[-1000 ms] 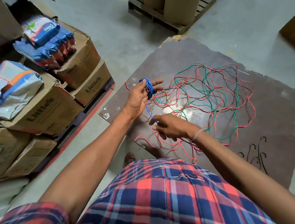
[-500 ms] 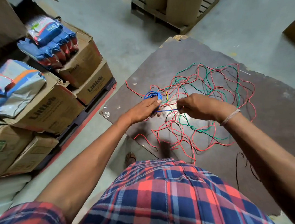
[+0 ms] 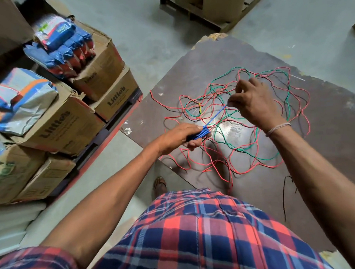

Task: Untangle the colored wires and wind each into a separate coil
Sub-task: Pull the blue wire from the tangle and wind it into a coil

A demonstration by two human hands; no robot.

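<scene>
Left hand (image 3: 180, 137) clamps the blue wire coil (image 3: 200, 134), fingers curled round the bundle, held just above the near-left edge of the red-and-green wire tangle (image 3: 243, 119). Right hand (image 3: 254, 104) pinches the blue wire's free end (image 3: 215, 116), pulled taut from the coil up over the tangle's middle. The tangle lies spread on the dark board (image 3: 324, 128), which serves as the surface; a short yellow piece (image 3: 199, 109) sits in its left part.

Risks, as judgement:
- The blue tail looks short; if the right pinch slips, the end springs back and the last turns loosen.
- A slack left grip lets the coil fan open, since nothing ties it.
- Hands work right over the tangle, so a low pass could hook a red loop and drag it into the blue bundle.
- Setting the coil down on the tangle would re-mix it; better on bare board left of the tangle.
</scene>
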